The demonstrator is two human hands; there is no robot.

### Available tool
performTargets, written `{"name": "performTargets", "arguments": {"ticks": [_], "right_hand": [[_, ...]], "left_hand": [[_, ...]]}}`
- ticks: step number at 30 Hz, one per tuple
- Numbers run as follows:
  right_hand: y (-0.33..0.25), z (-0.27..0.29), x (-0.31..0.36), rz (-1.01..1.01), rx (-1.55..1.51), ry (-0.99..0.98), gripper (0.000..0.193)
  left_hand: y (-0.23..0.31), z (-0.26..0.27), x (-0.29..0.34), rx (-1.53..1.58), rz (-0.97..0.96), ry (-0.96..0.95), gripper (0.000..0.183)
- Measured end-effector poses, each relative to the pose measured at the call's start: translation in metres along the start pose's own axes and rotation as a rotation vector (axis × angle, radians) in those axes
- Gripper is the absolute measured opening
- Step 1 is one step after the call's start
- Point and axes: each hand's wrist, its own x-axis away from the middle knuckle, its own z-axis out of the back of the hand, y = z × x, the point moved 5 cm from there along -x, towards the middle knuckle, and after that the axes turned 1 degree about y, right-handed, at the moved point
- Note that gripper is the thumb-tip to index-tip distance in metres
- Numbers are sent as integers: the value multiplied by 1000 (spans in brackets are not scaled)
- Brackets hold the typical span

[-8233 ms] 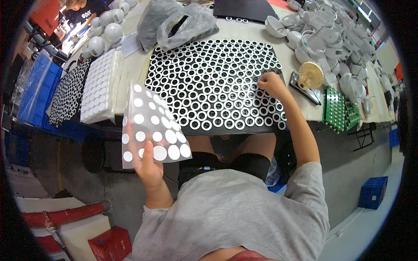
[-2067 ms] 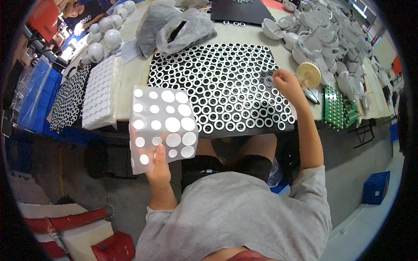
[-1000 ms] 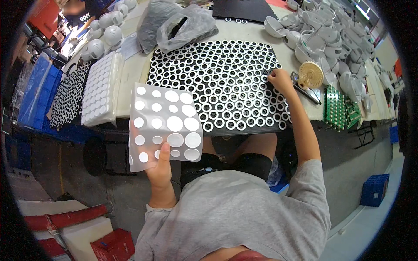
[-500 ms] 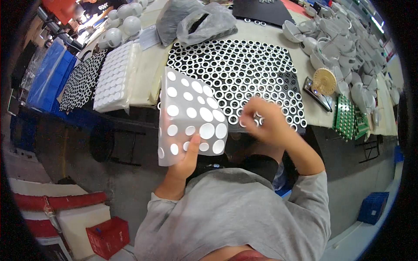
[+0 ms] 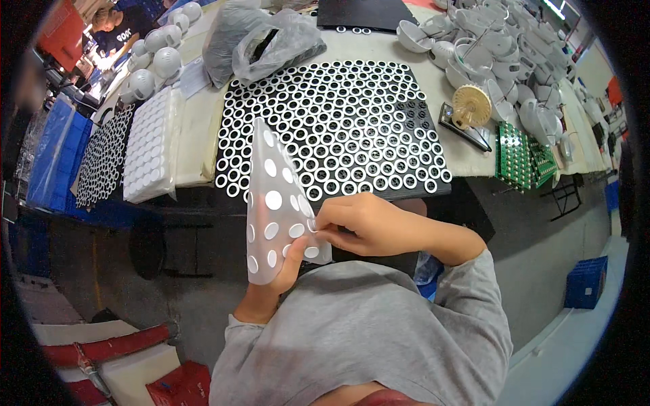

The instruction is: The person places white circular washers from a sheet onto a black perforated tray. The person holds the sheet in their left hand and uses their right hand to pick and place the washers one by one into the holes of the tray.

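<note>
My left hand (image 5: 288, 267) holds up a translucent backing sheet (image 5: 274, 199) dotted with white round stickers, gripped at its lower edge and tilted edge-on toward me. My right hand (image 5: 362, 223) is at the sheet's lower right corner, its fingertips pinching at one of the stickers there. Beyond both hands a black tray (image 5: 433, 193) lies on the table, covered with rows of white rings (image 5: 332, 128).
Left of the tray lie a stack of white sticker sheets (image 5: 150, 152) and another black ring tray (image 5: 101, 162). Grey plastic bags (image 5: 264, 40) sit behind. White plastic housings (image 5: 487, 47), a round yellowish part (image 5: 470, 107) and green circuit boards (image 5: 518, 155) crowd the right. Blue crates (image 5: 586, 291) stand on the floor.
My right hand has left the ring tray and come back to the sticker sheet, now pinching at its lower corner. The sheet has turned more edge-on in my left hand.
</note>
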Motion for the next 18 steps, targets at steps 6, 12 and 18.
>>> {"name": "performTargets", "arguments": {"ticks": [6,12,18], "right_hand": [[31,64,24,-285,-11,280,10],[152,152,76,-662,440,492,15],[204,158,85,-792,589,459,21]], "left_hand": [[-6,16,-3,-99,-97,213,59],[-19,35,-6,56,-54,190,56],[-16,33,-8,132,-85,179,54]]}}
